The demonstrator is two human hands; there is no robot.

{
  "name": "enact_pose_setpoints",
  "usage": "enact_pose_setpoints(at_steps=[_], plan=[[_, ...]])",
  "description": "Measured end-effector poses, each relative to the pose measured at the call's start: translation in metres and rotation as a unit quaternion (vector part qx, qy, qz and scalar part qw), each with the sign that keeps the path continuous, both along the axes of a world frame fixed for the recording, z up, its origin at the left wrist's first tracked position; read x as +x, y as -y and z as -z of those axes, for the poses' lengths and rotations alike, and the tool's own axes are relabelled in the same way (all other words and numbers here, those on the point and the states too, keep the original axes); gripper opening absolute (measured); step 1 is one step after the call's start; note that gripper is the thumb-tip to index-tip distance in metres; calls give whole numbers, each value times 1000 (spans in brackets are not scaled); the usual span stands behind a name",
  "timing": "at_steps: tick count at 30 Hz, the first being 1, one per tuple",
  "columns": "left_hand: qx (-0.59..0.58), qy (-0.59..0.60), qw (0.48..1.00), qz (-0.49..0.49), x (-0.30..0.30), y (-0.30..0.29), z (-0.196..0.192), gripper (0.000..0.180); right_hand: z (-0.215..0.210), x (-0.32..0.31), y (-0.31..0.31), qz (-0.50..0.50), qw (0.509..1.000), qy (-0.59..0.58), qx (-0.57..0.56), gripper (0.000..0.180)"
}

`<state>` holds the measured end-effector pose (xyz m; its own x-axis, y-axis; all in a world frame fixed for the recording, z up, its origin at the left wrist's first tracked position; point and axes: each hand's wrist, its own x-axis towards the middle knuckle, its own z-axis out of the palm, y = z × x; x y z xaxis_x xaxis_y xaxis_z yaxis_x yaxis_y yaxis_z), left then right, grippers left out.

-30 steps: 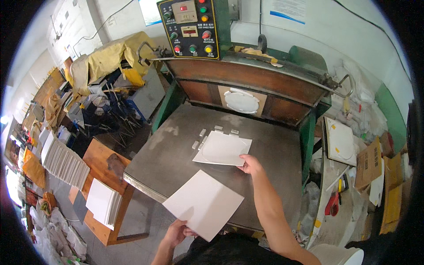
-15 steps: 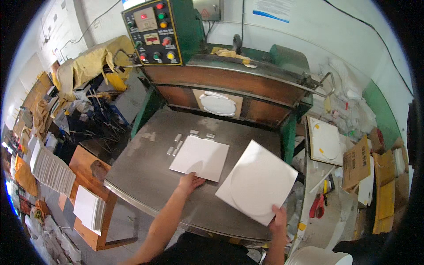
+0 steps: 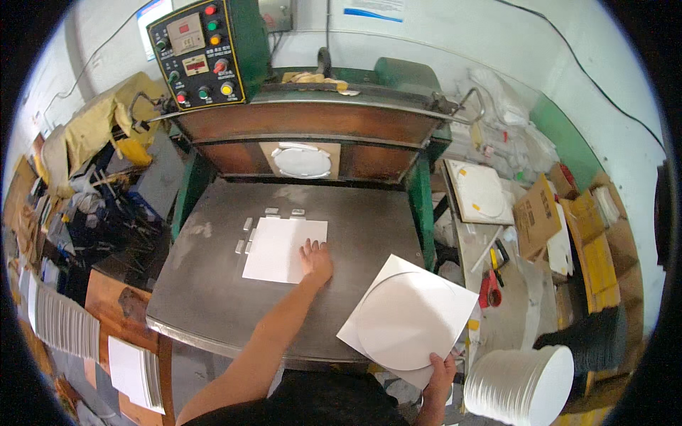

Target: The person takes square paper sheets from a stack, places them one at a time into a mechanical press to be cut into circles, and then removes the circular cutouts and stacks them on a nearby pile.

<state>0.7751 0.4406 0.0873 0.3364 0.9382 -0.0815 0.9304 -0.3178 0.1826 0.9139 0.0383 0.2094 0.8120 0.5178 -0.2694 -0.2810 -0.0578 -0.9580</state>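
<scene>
My left hand (image 3: pixel 316 260) rests flat, fingers spread, on the lower right edge of a white square sheet (image 3: pixel 284 248) lying on the grey metal press table (image 3: pixel 213 298). The sheet sits against small metal stop blocks (image 3: pixel 245 234). My right hand (image 3: pixel 438 376) grips the bottom corner of another white sheet (image 3: pixel 408 319) with a circle cut into it, held over the table's right front corner.
A green die-cutting press (image 3: pixel 312 135) with a control panel (image 3: pixel 199 53) stands behind the table. A stack of white discs (image 3: pixel 518 387) sits at lower right. Cardboard boxes (image 3: pixel 540 216) and a red tape dispenser (image 3: pixel 490 287) lie right. Stacked white sheets (image 3: pixel 131 366) sit lower left.
My left hand moved onto the sheet on the table and stays pressed there. My right hand carried the cut sheet further right and down off the table; the view shifted slightly.
</scene>
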Motion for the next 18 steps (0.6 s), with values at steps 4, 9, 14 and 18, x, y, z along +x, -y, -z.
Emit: enact_pose_setpoints(at_steps=[4,9,14,18], plan=[[46,52,998,-11,-6,-8,46,52,-24,-28,10,48,997,-54,25,32],[-161,530,825,111,-38,42,-35,43,-15,-53,39,102,992,-59,37,25],[-567,450,677,132,-67,147,-178,34,-27,-79,66,113,979,-156,67,26],[-571,433,670,193,-66,210,-169,36,-13,-89,85,123,976,-170,60,31]])
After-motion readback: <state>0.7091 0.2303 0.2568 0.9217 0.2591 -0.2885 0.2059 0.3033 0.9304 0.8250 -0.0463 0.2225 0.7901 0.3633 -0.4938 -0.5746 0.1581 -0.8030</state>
